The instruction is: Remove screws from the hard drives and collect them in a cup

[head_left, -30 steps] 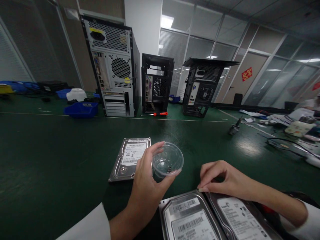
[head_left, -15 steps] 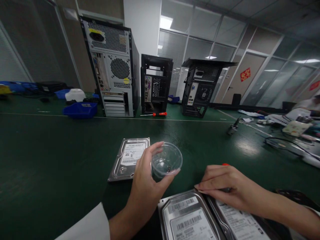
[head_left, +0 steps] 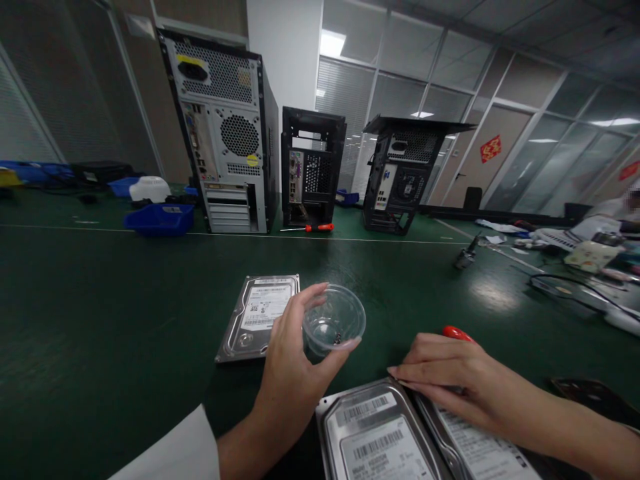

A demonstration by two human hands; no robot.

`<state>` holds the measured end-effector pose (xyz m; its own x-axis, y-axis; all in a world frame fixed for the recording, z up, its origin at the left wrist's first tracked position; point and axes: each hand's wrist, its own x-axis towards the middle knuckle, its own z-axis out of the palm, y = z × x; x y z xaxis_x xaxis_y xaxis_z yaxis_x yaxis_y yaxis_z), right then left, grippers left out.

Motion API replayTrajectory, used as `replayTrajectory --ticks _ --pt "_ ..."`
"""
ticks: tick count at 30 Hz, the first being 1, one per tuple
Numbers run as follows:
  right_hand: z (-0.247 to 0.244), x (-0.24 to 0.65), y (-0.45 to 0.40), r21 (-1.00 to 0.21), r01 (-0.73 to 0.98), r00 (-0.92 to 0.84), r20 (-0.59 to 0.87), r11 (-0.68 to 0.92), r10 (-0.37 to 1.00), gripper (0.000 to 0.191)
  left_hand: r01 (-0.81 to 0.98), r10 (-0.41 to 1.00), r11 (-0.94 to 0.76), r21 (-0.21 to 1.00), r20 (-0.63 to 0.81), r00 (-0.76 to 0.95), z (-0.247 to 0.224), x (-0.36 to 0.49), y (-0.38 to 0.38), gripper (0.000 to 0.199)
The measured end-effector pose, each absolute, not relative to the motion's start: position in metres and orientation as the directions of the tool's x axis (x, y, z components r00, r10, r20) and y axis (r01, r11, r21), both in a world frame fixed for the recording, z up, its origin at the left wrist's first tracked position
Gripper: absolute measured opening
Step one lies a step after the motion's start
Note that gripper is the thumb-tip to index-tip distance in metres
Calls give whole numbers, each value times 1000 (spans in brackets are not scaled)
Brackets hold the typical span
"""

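My left hand [head_left: 295,360] cups a clear plastic bowl [head_left: 334,324] holding small screws, fingers curled round its rim, just above the green tabletop [head_left: 100,300]; my right hand [head_left: 450,377] lies palm-down, fingers closed over a red-handled screwdriver [head_left: 456,333], beside 2 hard drives [head_left: 380,433].

Dim, ceiling-lit (glare on table), edges warped

Bare green mat [head_left: 125,300] lies left; hard drives [head_left: 380,433] crowd the near edge.
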<state>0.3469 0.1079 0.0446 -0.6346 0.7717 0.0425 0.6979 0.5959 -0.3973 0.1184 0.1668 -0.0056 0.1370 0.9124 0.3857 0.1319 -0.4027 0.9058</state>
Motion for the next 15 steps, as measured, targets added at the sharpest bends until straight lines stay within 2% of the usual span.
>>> replayTrajectory --ticks 15 --pt "43 344 103 -411 729 -595 16 547 804 33 141 910 -407 903 387 152 -6 117 164 60"
